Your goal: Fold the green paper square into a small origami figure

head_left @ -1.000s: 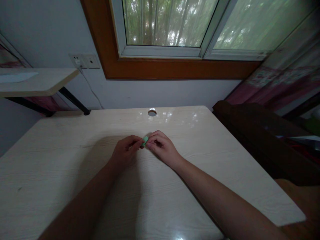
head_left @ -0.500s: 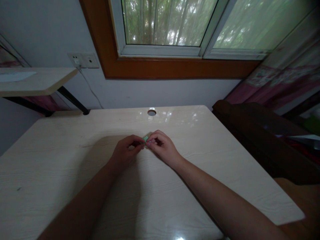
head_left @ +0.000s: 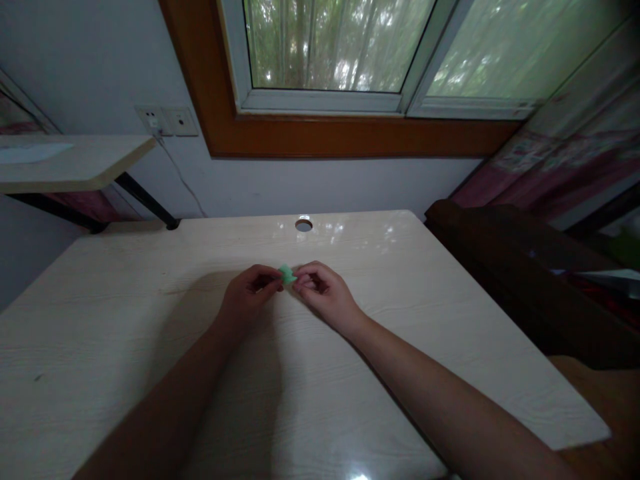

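Note:
A small light-green piece (head_left: 287, 274) with an angular, jagged outline, perhaps folded paper, is between my hands over the middle of the desk. My left hand (head_left: 249, 291) pinches its left side between thumb and fingers. At its right tip, the thumb and curled fingers of my right hand (head_left: 324, 292) are closed on it. The fingertips cover both ends of the piece, so its full shape is hidden.
Pale wood-grain desk (head_left: 350, 373) with a round cable hole (head_left: 303, 225) near its back edge. A raised shelf (head_left: 75, 170) on black legs stands at the left. Wall sockets (head_left: 167, 122) with a plugged-in cord are behind. Dark wooden furniture (head_left: 480, 280) borders the right side.
My left hand has shifted slightly left and up, away from my right hand. More of the green piece now shows between the fingers. My right hand has hardly moved.

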`<action>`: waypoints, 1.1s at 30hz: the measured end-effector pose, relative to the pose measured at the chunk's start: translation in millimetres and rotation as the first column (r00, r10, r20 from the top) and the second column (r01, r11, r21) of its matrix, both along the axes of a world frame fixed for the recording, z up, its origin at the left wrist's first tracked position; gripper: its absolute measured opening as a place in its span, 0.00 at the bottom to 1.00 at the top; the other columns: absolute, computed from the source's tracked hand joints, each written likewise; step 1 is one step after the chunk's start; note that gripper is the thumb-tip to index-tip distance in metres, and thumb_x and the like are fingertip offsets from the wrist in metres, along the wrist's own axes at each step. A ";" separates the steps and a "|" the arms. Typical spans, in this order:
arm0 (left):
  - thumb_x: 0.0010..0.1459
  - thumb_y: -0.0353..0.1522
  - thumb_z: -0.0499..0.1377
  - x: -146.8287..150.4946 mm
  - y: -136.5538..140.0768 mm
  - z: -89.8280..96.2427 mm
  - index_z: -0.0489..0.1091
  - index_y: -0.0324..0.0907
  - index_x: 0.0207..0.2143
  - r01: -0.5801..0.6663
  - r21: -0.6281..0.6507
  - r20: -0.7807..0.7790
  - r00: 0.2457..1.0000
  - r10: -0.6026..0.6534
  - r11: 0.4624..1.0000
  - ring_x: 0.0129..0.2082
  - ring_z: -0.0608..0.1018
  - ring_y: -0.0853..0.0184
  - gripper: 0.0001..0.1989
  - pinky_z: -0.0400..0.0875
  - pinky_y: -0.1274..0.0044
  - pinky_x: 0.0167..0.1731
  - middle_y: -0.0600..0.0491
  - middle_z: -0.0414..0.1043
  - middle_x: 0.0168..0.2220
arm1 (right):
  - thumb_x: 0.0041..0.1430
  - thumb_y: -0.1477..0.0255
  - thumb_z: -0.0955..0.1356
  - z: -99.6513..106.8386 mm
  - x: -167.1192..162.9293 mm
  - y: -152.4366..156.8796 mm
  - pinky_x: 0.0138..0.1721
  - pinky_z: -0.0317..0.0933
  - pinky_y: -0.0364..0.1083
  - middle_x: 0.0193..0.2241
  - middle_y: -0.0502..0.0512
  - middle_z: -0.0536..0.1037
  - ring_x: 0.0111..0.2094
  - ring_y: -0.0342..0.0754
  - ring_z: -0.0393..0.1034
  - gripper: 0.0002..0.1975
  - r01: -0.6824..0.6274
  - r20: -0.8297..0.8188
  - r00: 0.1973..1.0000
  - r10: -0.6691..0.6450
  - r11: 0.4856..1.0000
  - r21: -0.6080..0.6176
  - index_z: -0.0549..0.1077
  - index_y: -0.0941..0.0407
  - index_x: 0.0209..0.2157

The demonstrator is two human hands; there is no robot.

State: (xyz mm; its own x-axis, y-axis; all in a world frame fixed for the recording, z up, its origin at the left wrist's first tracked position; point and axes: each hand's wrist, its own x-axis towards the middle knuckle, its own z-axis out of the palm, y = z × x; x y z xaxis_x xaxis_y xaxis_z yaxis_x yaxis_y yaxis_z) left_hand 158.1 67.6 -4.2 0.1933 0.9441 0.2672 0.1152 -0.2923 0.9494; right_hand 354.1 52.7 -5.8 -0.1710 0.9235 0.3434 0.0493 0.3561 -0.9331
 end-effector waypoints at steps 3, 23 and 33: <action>0.53 0.34 0.65 0.6 -0.6 0.1 0.73 0.41 0.36 0.028 -0.011 0.007 1.000 -0.027 1.000 0.30 0.78 0.69 0.09 0.73 0.77 0.35 0.53 0.77 0.29 | 0.58 0.68 0.70 -0.1 0.8 -0.1 0.36 0.66 0.44 0.34 0.53 0.73 0.34 0.44 0.70 0.07 0.006 0.020 1.000 -0.007 1.000 0.013 0.73 0.54 0.39; 0.55 0.35 0.64 1.0 -5.3 4.8 0.74 0.41 0.37 0.076 0.060 -0.122 0.990 -0.068 0.995 0.31 0.78 0.67 0.08 0.73 0.76 0.36 0.51 0.77 0.32 | 0.59 0.69 0.70 12.2 1.7 -3.1 0.34 0.62 0.45 0.31 0.52 0.72 0.33 0.45 0.68 0.03 0.066 0.174 0.980 -0.094 0.985 0.160 0.75 0.53 0.34; 0.55 0.34 0.63 2.2 -7.3 7.0 0.73 0.41 0.36 0.076 0.137 -0.187 0.981 -0.050 0.988 0.31 0.76 0.68 0.07 0.72 0.76 0.35 0.52 0.75 0.32 | 0.60 0.69 0.69 14.8 0.6 -4.7 0.32 0.62 0.44 0.30 0.52 0.72 0.32 0.45 0.67 0.03 0.052 0.206 0.974 -0.094 0.978 0.200 0.75 0.54 0.33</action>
